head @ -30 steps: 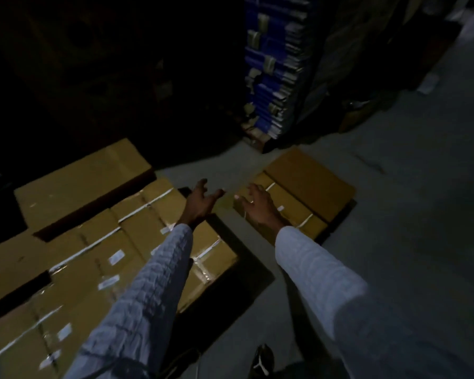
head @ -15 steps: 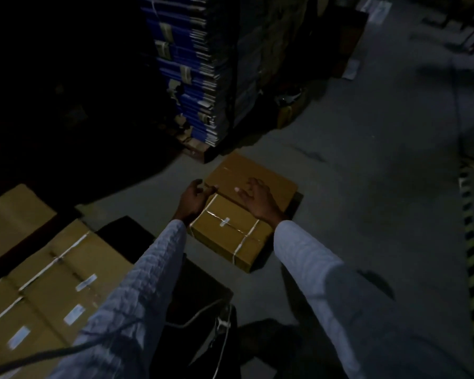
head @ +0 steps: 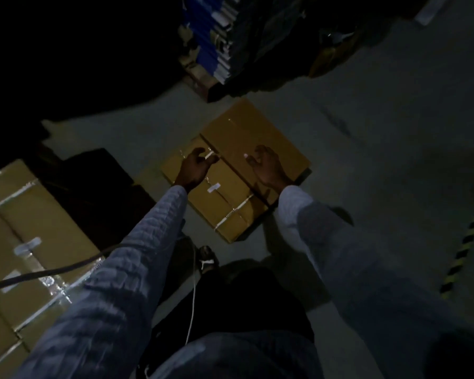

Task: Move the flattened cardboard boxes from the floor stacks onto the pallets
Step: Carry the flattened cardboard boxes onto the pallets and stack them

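Note:
Two bundles of flattened brown cardboard boxes lie side by side on the grey floor: a strapped near bundle [head: 225, 203] and a far bundle [head: 246, 127]. My left hand [head: 195, 168] hovers over the near bundle's far end, fingers curled and apart, holding nothing. My right hand [head: 266, 165] hovers over the seam between the bundles, fingers spread, also with nothing in it. At the left, strapped bundles [head: 25, 231] with white labels lie stacked on a dark pallet [head: 99, 181].
A tall stack of blue-edged flat cartons [head: 214, 36] on a wooden pallet stands behind the floor bundles. A black-and-yellow floor stripe [head: 468, 236] runs at the right. My shoe [head: 207, 258] and a thin white cord [head: 193, 302] are below the bundle.
The view swung from the pallet stack at the left toward the floor bundles. Both hands, resting on the near bundle half a second ago, are now lifted slightly with fingers curled.

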A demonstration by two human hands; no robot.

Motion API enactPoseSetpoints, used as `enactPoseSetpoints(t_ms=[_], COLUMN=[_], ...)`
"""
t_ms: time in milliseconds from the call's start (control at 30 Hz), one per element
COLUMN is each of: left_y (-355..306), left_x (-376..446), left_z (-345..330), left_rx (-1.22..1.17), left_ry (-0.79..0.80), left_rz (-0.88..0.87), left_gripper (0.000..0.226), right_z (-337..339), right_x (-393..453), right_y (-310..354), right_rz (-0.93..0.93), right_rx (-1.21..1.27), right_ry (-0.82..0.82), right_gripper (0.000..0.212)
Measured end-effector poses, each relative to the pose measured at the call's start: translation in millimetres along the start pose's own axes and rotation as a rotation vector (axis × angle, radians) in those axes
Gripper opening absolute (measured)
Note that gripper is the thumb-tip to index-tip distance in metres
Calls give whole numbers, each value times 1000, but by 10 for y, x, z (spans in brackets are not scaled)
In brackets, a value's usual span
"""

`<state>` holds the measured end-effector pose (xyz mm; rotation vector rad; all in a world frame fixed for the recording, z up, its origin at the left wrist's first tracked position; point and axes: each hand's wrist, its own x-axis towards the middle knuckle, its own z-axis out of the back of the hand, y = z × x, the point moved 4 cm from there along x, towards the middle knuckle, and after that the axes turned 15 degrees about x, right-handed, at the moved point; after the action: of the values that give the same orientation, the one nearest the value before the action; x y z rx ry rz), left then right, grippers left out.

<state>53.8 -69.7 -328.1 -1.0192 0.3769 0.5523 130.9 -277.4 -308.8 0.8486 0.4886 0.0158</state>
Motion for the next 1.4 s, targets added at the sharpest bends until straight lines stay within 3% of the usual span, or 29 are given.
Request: enactPoseSetpoints(t_ms=[267, 500, 667, 800, 900, 967, 1167, 1400], left_y=[717, 1968, 2906, 3548, 3684, 3691, 3975, 3898], left_x=[1077, 2196, 3073, 3588, 3713, 3714, 3549, 3247], left_z=[-397, -1400, -2216, -2556, -2640, -2640, -2963, -2683], left_rx=[-79, -159, -274, -306, -182, -144, -425, -424], left_ry=[-16, -44, -103, -251, -329, -390, -350, -516], left_rz=[237, 482, 589, 676, 751, 822, 892, 809], left_gripper=[69, 80, 97, 143, 113, 105, 81, 80], right_z=[-688, -1614, -2353, -2736, -2939, -3054, -3190, -3125], right_x=[1335, 2587, 3482, 3957, 4150, 4181, 4245, 4150], right_y=[-439, -1606, -2684, -3283, -3523, -3588, -3594, -3368], right_rz=[-39, -33, -31, -84, -97, -69, -140, -197], right_rx=[-132, -291, -407, -441, -486, -556, -431, -111], right_ry=[243, 405, 446, 435, 439, 413, 233, 323], right_gripper=[60, 63, 79, 96, 104, 110, 119, 106])
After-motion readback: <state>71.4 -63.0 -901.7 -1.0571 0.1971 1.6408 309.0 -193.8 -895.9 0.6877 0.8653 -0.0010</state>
